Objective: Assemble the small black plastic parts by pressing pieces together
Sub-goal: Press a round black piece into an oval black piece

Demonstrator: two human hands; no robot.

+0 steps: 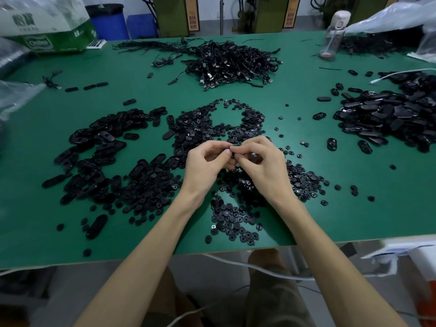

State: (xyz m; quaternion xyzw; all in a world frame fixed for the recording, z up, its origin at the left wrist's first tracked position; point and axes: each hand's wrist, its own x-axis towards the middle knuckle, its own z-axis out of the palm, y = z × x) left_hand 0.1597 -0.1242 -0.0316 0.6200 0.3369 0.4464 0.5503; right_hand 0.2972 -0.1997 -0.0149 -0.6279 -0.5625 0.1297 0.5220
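You held a small black part just above the table, left hand and right hand meeting, fingers curled and pinching it from both sides, apparently to press its pieces together. Loose discs and shells lay heaped within reach.

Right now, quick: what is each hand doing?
Left hand: pinching a small black part.
Right hand: pinching it too, from the other side; whether it is one piece or two cannot be told.
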